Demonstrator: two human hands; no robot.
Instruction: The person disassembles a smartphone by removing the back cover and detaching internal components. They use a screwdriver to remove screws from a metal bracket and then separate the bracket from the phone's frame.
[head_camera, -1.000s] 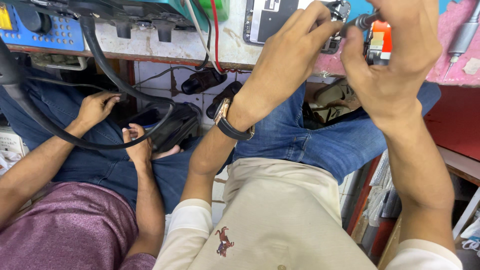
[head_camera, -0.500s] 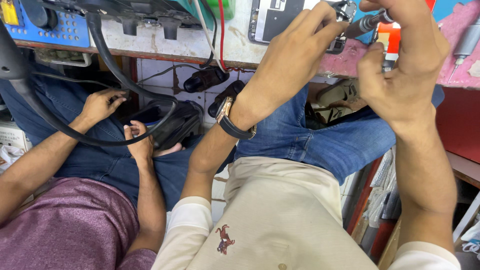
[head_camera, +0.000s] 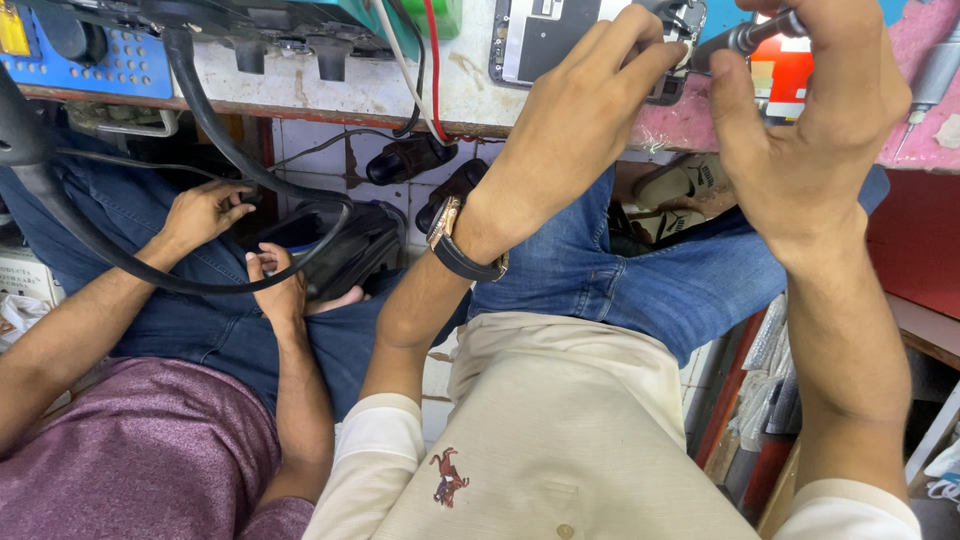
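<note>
Opened grey-black phone body (head_camera: 560, 40) lies flat on the stained white worktop (head_camera: 330, 85) at the upper middle of the frame, circuitry bare. It looks light, stiff and fragile, best steadied by its edges. Left hand (head_camera: 575, 120) rests on its right end, fingers curled, pinning it. Right hand (head_camera: 810, 120), upper right, pinches a slim dark metal screwdriver (head_camera: 745, 35) in a closed grip, tip toward the phone. Another person's hands lie lower left.
</note>
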